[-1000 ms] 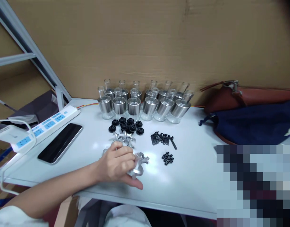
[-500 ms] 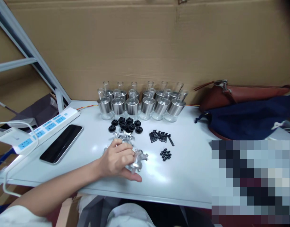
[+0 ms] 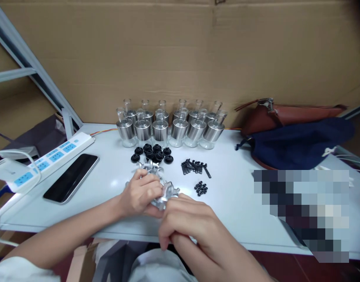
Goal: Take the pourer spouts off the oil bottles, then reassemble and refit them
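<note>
My left hand (image 3: 141,194) is curled over shiny silver metal parts, closed on one beside its fingers and thumb. This silver metal part (image 3: 168,190) has small projecting arms and stands between my two hands. My right hand (image 3: 191,221) is close against its near right side, with the fingers folded inward; what they pinch, if anything, is hidden. More silver parts (image 3: 150,167) lie just beyond my left hand. Behind them sits a cluster of round black stoppers (image 3: 150,154). Small black levers (image 3: 194,166) and little black rings (image 3: 201,188) lie in separate piles to the right.
Two rows of glass bottles with metal sleeves (image 3: 161,131) stand at the back, before a cardboard wall (image 3: 139,51). A phone (image 3: 71,178) and a power strip (image 3: 55,156) lie left. A brown bag (image 3: 297,115) and dark blue cloth pouch (image 3: 297,143) lie right.
My right hand has come into view from the lower right and reached the silver part. My left thumb has drawn in under that part. The view has shifted slightly.
</note>
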The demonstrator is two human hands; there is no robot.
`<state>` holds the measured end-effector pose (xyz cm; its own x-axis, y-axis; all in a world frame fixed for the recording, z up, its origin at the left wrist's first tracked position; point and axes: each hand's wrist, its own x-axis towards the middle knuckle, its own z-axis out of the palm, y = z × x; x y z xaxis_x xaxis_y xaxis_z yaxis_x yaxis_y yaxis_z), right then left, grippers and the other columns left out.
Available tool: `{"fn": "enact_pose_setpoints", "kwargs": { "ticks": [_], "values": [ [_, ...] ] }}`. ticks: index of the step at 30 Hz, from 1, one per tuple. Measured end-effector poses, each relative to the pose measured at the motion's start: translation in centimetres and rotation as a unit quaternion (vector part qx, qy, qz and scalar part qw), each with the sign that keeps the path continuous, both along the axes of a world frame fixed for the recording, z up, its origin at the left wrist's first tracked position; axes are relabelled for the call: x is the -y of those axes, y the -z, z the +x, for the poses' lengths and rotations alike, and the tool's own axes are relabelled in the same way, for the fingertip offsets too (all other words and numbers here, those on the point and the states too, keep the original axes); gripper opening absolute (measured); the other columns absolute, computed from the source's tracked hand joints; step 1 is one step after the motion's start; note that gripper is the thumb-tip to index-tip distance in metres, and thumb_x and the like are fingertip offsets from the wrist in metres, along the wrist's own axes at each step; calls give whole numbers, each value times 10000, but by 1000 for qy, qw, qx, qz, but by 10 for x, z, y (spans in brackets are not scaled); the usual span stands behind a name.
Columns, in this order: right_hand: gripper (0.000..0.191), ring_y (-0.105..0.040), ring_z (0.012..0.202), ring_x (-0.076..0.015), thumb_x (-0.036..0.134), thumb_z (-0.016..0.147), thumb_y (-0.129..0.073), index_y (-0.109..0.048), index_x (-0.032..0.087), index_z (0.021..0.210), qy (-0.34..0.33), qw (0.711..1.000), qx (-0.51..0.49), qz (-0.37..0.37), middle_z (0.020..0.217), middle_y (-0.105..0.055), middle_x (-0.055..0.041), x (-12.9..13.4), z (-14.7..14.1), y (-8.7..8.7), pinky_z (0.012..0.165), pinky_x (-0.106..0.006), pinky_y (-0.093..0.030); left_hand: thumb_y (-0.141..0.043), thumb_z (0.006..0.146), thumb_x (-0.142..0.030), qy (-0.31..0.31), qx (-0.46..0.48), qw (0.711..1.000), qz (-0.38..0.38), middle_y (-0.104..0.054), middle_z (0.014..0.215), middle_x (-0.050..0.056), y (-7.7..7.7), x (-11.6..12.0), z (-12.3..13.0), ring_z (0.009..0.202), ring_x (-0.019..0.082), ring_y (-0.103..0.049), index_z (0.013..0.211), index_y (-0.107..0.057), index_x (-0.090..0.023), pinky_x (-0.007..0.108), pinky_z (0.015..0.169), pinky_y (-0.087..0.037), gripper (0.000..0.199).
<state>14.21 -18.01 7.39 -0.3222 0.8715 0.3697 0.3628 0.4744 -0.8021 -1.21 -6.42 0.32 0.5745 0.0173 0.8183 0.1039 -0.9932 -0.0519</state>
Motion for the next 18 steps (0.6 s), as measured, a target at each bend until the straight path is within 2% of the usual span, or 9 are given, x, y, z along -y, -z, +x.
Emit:
{"fn": "enact_pose_setpoints", "kwargs": {
  "ticks": [6,9,11,13,15,18],
  "values": [
    [280,-561,732,-98,32,883,-379,-566,199,759,6,1000,18,14,737,-595,35,7,1,-1,792,-243,-412,-386,1001,-364,5,8,1000,-7,-655,628,-14,4,-1,0,658,142,-648,867,-463,-192,319,691,-355,231],
    [279,-594,783,-127,227,981,-359,-615,216,870,-8,999,20,42,783,-638,20,5,2,3,835,-296,-405,-356,1010,-357,4,15,1000,0,-655,625,-15,4,-1,1,659,143,-646,865,-465,-190,324,695,-348,247],
    [488,-595,752,-143,438,1027,-214,-642,237,904,-46,998,-9,52,804,-666,14,5,4,8,805,-326,-422,-327,1018,-370,1,22,1000,11,-647,609,-18,2,-1,2,641,140,-644,862,-460,-186,320,686,-347,275],
    [654,-583,682,-138,513,1016,-82,-658,250,853,-68,996,-35,37,808,-678,12,8,8,12,736,-325,-458,-352,1008,-416,-5,27,999,18,-640,596,-26,0,-1,4,620,136,-645,860,-451,-183,311,674,-349,294],
    [596,-572,619,-130,486,1023,-150,-665,263,822,-36,999,-18,3,775,-668,10,14,13,12,657,-300,-493,-412,978,-473,-9,24,1000,19,-643,595,-32,-2,-1,4,607,135,-649,867,-445,-183,306,668,-352,312],
    [295,-573,574,-127,443,977,-416,-680,337,895,37,998,60,2,707,-636,30,31,23,5,554,-255,-502,-447,953,-507,-8,12,1000,13,-648,603,-31,-3,-1,4,597,138,-653,882,-447,-188,310,669,-353,327]
  ]
}}
